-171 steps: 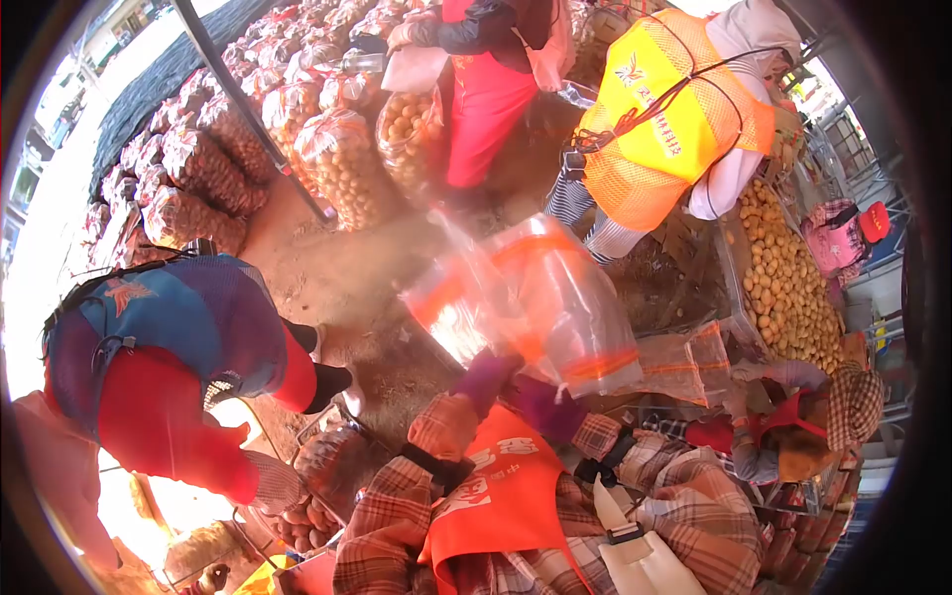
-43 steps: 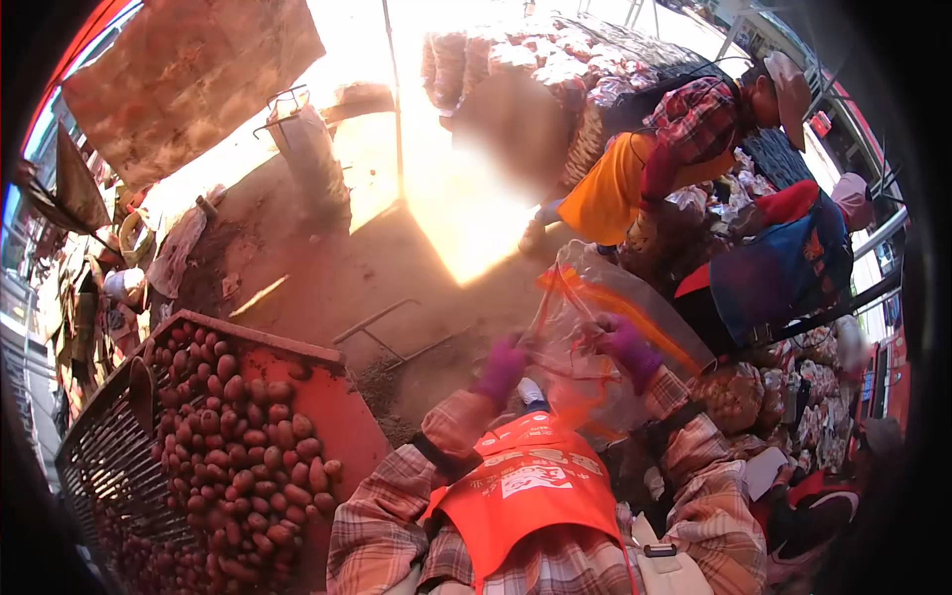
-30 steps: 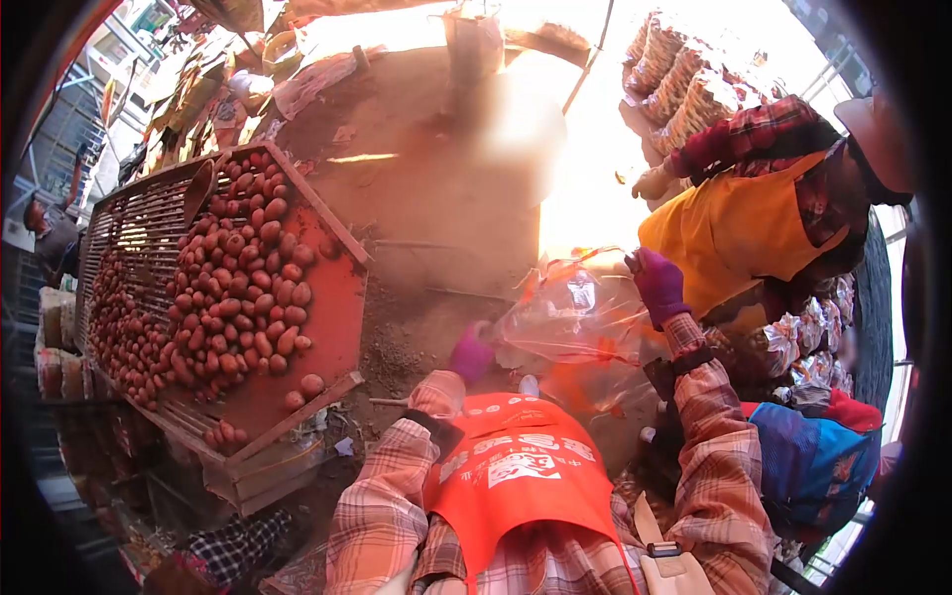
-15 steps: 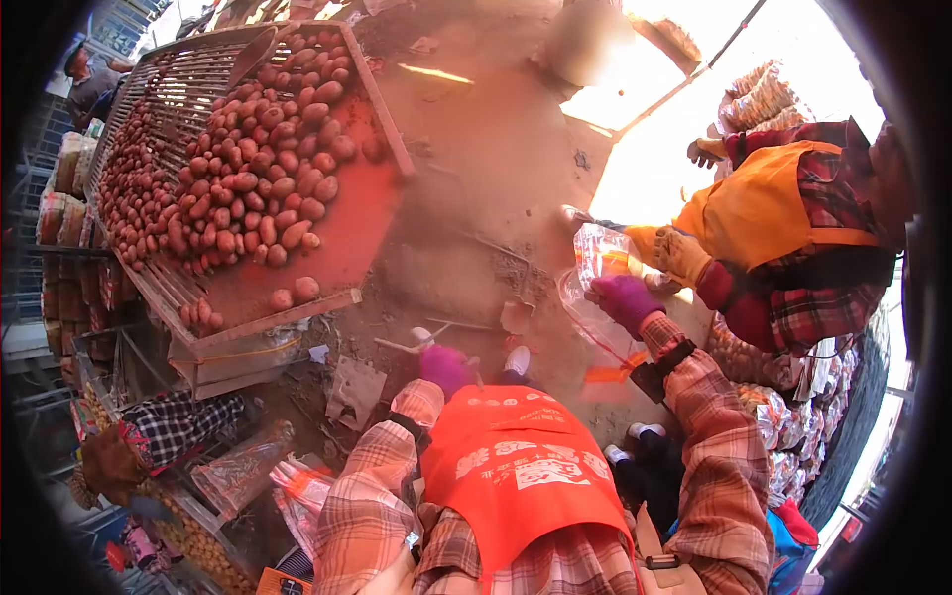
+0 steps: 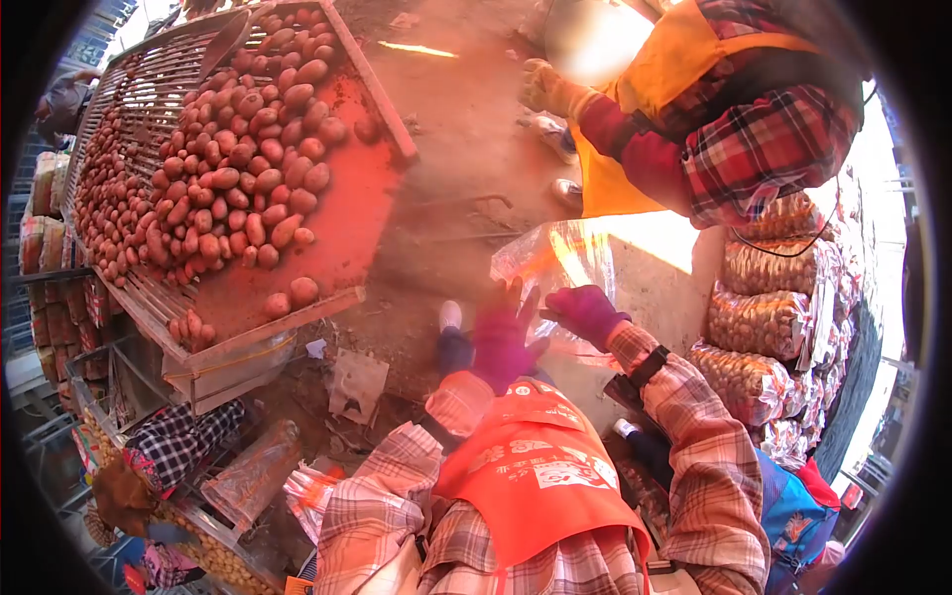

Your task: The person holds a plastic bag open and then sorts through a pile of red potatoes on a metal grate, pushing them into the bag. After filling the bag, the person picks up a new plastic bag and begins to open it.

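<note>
My right hand, in a purple glove, is closed on the edge of a clear plastic bag with orange printing. The bag hangs in front of me, above the dirt floor. Close beside it on the left is my left hand, also in a purple glove, with its fingers spread and stretched toward the bag's near edge. A red apron covers my front, just below both hands.
A slatted sorting table with many red potatoes stands at the left. A co-worker in an orange apron is at the upper right. Filled bags are stacked on the right. Another person's checked sleeve shows lower left.
My right hand has brought the plastic bag left, in front of me. My left hand has moved right toward it, fingers now spread. The co-worker has shifted farther away and no longer reaches toward the bag.
</note>
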`<act>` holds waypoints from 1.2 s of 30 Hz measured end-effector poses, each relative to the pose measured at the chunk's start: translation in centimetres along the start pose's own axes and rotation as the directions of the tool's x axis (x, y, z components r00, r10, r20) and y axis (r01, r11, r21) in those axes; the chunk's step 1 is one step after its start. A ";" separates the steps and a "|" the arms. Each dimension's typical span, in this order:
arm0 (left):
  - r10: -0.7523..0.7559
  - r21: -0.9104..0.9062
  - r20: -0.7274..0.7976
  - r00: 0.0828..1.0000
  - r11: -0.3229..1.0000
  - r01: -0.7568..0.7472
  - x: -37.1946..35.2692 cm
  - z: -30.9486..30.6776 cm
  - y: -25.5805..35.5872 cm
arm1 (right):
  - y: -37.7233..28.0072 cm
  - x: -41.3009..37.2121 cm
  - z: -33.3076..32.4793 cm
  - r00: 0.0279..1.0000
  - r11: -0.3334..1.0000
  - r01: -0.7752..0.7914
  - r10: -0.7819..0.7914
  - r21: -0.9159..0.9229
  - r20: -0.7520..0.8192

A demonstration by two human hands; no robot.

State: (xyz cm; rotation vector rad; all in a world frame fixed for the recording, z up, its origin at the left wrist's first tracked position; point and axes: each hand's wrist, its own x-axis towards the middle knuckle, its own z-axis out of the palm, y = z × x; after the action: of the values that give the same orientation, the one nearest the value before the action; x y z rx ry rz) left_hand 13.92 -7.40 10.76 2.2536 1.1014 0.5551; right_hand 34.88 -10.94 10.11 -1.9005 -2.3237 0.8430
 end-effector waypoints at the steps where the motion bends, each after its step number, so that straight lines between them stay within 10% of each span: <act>1: 0.124 0.161 0.001 0.992 0.979 -0.122 1.5 0.5 -1.3 | -1.1 0.1 -0.9 0.998 0.998 0.036 -0.033 0.047 -0.049; 3: 0.237 0.318 0.011 0.971 0.920 -0.229 3.7 1.9 -4.7 | -1.6 0.9 -2.3 0.993 0.995 0.104 -0.103 0.004 -0.062; 5: -0.157 0.358 0.330 0.931 0.933 0.031 4.3 3.0 -9.3 | -0.9 2.0 -2.7 0.991 0.985 0.136 -0.134 -0.107 0.020; 9: -0.196 0.159 0.212 0.957 0.974 0.164 3.0 0.7 -14.5 | 1.8 4.8 -2.1 0.961 0.963 -0.263 0.257 -0.053 -0.103; 12: -0.184 0.144 0.164 0.969 0.976 0.161 2.9 -0.3 -16.1 | 3.1 8.1 -0.1 0.938 0.939 -0.343 0.343 0.007 -0.057; 13: -0.193 0.135 0.166 0.967 0.976 0.171 2.7 -0.3 -17.3 | 3.1 9.4 1.0 0.944 0.992 -0.092 0.113 0.081 -0.309; 16: -0.422 -0.064 -0.061 0.905 0.906 0.418 0.0 1.5 -22.5 | 2.2 11.7 1.5 0.959 0.459 -0.186 0.279 0.868 0.058; 26: -0.592 -0.618 0.149 0.792 0.569 0.542 1.3 -1.8 -20.6 | -0.6 16.5 0.8 0.646 0.013 -0.375 0.721 0.927 0.251; 28: -0.597 -0.652 0.131 0.791 0.549 0.523 2.0 -2.8 -19.2 | -0.3 17.6 0.1 0.627 -0.050 -0.430 0.702 0.902 0.337; 30: -0.707 -0.812 0.219 0.673 0.251 0.528 2.3 -3.3 -18.9 | -0.1 18.6 0.1 0.605 -0.113 -0.479 0.677 0.871 0.420; 33: -0.693 -0.769 0.105 0.713 0.398 0.500 1.3 -3.0 -20.1 | 0.4 19.8 1.5 0.690 0.048 -0.478 0.639 0.877 0.340; 36: -0.720 -0.787 0.145 0.679 0.332 0.520 1.2 -3.1 -19.8 | 3.3 19.3 4.5 0.739 -0.293 -0.409 0.450 0.864 0.502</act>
State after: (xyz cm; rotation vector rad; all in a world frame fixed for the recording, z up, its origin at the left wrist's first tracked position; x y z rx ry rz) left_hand 1.45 4.43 0.47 0.8632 1.3736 0.7666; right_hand 31.33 5.36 -1.11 -1.6174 -0.0738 1.7848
